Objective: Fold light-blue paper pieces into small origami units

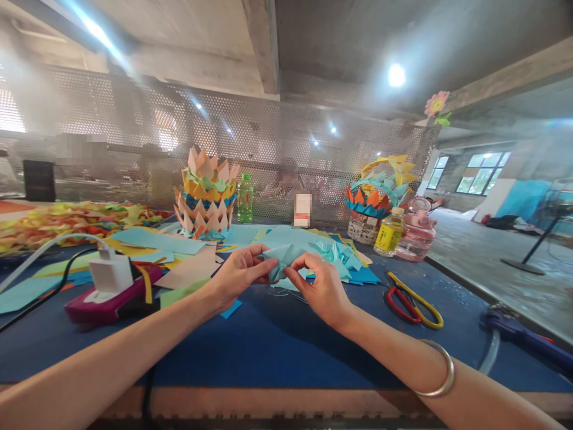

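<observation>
A folded light blue paper piece (282,258) is held up between both hands, over the middle of the table. My left hand (242,273) pinches its left side between thumb and fingers. On the right side, my right hand (319,285) grips the lower edge with thumb and forefinger; a metal bangle sits on that forearm. Behind my right hand lies a pile of similar light blue folded pieces (340,258). Flat light blue sheets (156,240) and a beige sheet (190,269) lie to the left.
A purple power strip (111,298) with a white charger (110,275) stands left. Scissors (416,301) and a blue-handled tool (528,337) lie right. Behind are a layered paper basket (206,200), another basket (364,227), a green bottle (245,200), a yellow bottle (388,234) and a pink bottle (415,239).
</observation>
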{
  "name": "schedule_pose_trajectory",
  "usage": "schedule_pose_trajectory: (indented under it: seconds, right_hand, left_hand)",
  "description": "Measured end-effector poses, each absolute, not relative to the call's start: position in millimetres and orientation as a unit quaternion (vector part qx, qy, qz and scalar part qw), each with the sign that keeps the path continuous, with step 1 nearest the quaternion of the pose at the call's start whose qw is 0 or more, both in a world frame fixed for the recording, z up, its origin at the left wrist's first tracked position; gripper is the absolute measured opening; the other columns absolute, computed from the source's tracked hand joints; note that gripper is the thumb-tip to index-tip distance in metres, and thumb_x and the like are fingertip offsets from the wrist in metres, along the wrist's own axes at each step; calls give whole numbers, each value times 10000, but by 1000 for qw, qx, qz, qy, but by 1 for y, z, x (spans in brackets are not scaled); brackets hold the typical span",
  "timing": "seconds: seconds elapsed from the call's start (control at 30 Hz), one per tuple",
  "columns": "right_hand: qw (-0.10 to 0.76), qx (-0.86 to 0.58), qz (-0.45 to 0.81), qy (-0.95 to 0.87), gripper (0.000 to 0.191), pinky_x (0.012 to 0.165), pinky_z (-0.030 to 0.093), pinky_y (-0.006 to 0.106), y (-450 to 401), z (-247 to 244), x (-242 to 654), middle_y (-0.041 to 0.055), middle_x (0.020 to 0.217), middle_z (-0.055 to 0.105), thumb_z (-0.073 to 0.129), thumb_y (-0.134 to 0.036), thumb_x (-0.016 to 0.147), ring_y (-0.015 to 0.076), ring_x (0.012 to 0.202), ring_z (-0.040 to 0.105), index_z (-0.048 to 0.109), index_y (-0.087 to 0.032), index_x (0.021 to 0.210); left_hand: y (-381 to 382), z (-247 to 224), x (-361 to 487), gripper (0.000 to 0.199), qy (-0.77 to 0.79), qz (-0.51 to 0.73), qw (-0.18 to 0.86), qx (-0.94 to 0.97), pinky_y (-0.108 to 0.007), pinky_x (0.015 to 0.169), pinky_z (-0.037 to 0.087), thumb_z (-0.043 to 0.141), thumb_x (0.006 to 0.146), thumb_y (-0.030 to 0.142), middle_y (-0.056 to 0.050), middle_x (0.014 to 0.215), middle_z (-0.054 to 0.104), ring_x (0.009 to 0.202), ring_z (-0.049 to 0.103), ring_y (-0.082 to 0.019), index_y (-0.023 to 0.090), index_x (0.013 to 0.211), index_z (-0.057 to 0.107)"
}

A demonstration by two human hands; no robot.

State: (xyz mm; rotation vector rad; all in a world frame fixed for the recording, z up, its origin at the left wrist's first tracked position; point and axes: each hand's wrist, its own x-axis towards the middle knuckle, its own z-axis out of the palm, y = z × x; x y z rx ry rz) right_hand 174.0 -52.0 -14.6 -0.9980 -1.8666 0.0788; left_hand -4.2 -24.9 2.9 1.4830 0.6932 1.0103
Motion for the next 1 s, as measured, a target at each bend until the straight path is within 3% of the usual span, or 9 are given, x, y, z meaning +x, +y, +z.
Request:
schedule_pose_trajectory:
  seconds: [0.6,0.7,0.83,0.9,1.0]
  right_hand:
    - [475,-407,36,-779,140,693,406,278,-57,-13,171,4,695,620,511,-242,841,140,688,563,510,-192,710]
    - [486,-403,56,-773,105,706,416,291,-57,-14,171,13,736,617,518,-296,840,149,709,570,530,-197,808]
    - [539,-412,98,-728,419,717,428,299,-54,-17,169,1,749,598,608,-362,767,154,712,565,415,-192,1098]
    - [554,-418,134,-707,514,704,434,294,-52,-18,169,-3,759,596,626,-392,743,148,702,560,366,-193,1139]
    - [539,-436,189,-695,373,649,421,266,-51,-18,169,-10,738,586,616,-420,741,129,660,537,461,-194,993]
  left_hand:
    - [-30,6,-1,302,337,443,540,631,-213,622,471,737,634,254,-2,735,670,644,608,-110,149,884,605]
    - [-27,4,-2,309,329,461,550,613,-243,660,491,741,633,265,-11,787,683,688,623,-127,157,886,602]
    - [-26,4,-4,291,325,479,558,594,-278,701,509,738,642,275,-21,794,687,709,630,-137,147,863,599]
    - [-26,5,-4,299,327,486,556,589,-283,701,515,740,640,275,-23,795,686,711,628,-138,144,869,601]
    - [-28,8,-3,308,330,490,556,584,-279,694,520,745,632,270,-20,780,682,693,622,-132,142,874,605]
